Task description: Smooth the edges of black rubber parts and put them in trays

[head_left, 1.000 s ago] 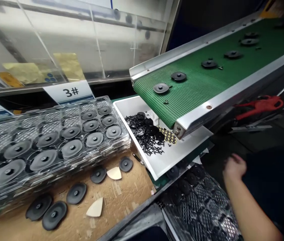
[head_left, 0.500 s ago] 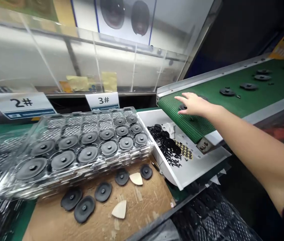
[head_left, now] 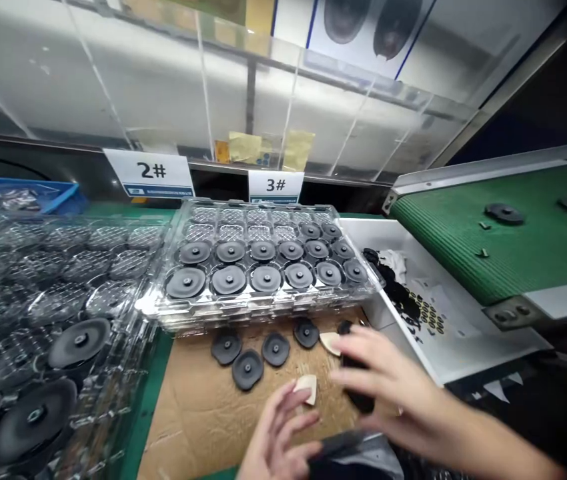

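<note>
My right hand is blurred over the cardboard sheet, its fingers curled around a dark rubber diaphragm. My left hand has its fingers apart and touches the edge of a cream triangular pick. A second cream pick lies just beyond, partly under my right fingers. Several black rubber diaphragms rest on the cardboard in a loose group. Just behind them stands a clear plastic tray with diaphragms seated in rows.
Stacked clear trays fill the left side. A white bin of small black parts sits right, under the end of a green conveyor belt. A blue crate and labels 2# and 3# stand behind.
The view has swung left. My right hand has come back from over the green belt to the cardboard with a dark diaphragm, and my left hand has entered view.
</note>
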Tool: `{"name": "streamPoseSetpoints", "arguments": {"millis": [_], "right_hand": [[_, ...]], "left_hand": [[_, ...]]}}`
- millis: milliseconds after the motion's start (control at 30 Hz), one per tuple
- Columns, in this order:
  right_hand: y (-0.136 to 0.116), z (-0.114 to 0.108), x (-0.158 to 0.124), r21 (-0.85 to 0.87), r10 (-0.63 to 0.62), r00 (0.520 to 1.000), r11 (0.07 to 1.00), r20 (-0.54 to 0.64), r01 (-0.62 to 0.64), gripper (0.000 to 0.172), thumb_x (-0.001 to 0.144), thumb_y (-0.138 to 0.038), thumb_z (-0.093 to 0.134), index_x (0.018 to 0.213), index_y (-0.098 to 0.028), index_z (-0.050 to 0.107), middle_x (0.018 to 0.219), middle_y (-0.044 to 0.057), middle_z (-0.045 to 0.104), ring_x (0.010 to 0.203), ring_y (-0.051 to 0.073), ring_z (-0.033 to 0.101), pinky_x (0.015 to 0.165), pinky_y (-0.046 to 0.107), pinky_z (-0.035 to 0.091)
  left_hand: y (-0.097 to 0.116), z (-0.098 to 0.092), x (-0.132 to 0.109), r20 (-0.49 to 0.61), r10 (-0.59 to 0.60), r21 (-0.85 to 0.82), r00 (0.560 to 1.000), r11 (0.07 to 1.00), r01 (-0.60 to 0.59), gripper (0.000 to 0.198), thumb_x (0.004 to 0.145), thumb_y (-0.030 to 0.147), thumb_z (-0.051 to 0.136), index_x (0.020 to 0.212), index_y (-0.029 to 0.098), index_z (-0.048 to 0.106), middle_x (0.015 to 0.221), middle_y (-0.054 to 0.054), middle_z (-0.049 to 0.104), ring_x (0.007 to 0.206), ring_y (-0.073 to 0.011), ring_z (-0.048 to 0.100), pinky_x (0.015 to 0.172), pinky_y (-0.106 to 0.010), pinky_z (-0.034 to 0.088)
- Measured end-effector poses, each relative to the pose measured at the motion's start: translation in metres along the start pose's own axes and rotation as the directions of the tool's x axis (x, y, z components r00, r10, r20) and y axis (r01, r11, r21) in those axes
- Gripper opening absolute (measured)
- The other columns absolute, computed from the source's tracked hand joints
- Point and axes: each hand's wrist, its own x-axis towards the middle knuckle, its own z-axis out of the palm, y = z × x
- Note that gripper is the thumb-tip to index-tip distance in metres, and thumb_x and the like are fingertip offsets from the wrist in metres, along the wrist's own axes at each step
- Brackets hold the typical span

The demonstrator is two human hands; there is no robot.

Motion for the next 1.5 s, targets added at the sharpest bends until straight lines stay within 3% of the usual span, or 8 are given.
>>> {"name": "streamPoseSetpoints", "arguments": {"millis": [233,533,733,900,1167,1267,1400,1500], "right_hand": [[-0.052,0.126,0.005,0.461,0.157,0.953,0.887,-0.258,-0.022,0.057,0.08,-0.035,0.058,0.131,-0.027,0.035,0.131,0.01,0.046,0.121,0.026,0.042,0.098,0.04,0.038],[-0.056,0.13,0.017,0.461,0.102,0.989,0.886,-0.111,-0.04,0.07,0.078,-0.05,0.056,0.137,-0.024,0.028,0.137,0.013,0.037,0.126,0.029,0.035,0.102,0.043,0.031],[-0.005,0.168,-0.016,0.422,0.673,0.733,0.694,-0.094,-0.583,0.034,0.088,-0.033,0.042,0.118,-0.02,0.051,0.099,0.011,0.054,0.067,0.015,0.061,0.062,0.029,0.054],[0.001,0.203,-0.029,0.464,0.638,0.761,0.713,-0.118,-0.526,0.023,0.086,-0.025,0.045,0.101,-0.017,0.059,0.095,0.01,0.06,0.079,0.02,0.061,0.071,0.034,0.052],[-0.018,0.11,0.022,0.586,0.575,0.801,0.711,-0.165,-0.389,0.027,0.087,-0.024,0.047,0.113,-0.025,0.054,0.106,0.005,0.06,0.093,0.018,0.057,0.077,0.029,0.048],[-0.043,0.076,0.039,0.601,0.379,0.862,0.791,-0.336,-0.113,0.031,0.085,-0.015,0.047,0.115,-0.02,0.051,0.102,0.005,0.062,0.092,0.017,0.056,0.082,0.031,0.044],[-0.055,0.06,0.044,0.605,0.203,0.959,0.795,-0.198,-0.043,0.024,0.081,-0.009,0.047,0.101,-0.016,0.058,0.086,0.003,0.066,0.075,0.015,0.057,0.072,0.028,0.045],[-0.049,0.058,0.045,0.563,0.256,0.937,0.823,-0.238,-0.082,0.022,0.083,-0.011,0.045,0.1,-0.014,0.058,0.087,0.005,0.064,0.077,0.016,0.056,0.074,0.031,0.044]], "left_hand": [[-0.01,-0.025,0.001,0.205,-0.056,-0.075,0.977,0.994,0.073,0.081,0.049,0.046,0.078,0.118,0.029,0.037,0.115,-0.013,0.058,0.111,-0.0294,0.053,0.089,-0.04,0.041],[-0.013,-0.056,-0.008,0.115,-0.049,-0.16,0.992,0.985,0.067,0.08,0.042,0.047,0.08,0.116,0.034,0.049,0.115,-0.006,0.061,0.114,-0.0285,0.051,0.096,-0.038,0.039],[0.015,-0.042,-0.008,-0.069,-0.106,-0.337,0.992,0.938,0.077,0.067,0.05,0.042,0.078,0.112,0.029,0.056,0.113,-0.007,0.061,0.107,-0.0311,0.056,0.087,-0.039,0.046],[0.025,-0.029,-0.005,-0.167,-0.038,-0.341,0.985,0.94,-0.021,0.055,0.06,0.037,0.073,0.111,0.026,0.058,0.122,-0.009,0.058,0.108,-0.0293,0.055,0.089,-0.037,0.046],[0.025,0.001,-0.002,-0.223,0.031,-0.208,0.974,0.975,-0.078,0.062,0.066,0.036,0.069,0.124,0.026,0.048,0.128,-0.011,0.053,0.116,-0.0292,0.049,0.099,-0.041,0.036],[0.025,0.014,0.0,-0.203,0.037,-0.177,0.978,0.981,-0.074,0.061,0.066,0.034,0.07,0.122,0.024,0.05,0.124,-0.011,0.056,0.116,-0.0283,0.048,0.101,-0.04,0.035],[0.025,0.025,-0.001,-0.235,0.036,-0.14,0.971,0.988,-0.07,0.056,0.064,0.032,0.072,0.117,0.027,0.055,0.116,-0.007,0.061,0.111,-0.027,0.053,0.097,-0.037,0.039],[0.023,0.033,-0.001,-0.222,0.011,-0.117,0.975,0.992,-0.037,0.05,0.062,0.032,0.074,0.11,0.026,0.06,0.106,-0.005,0.065,0.106,-0.0248,0.055,0.096,-0.036,0.04]]}}
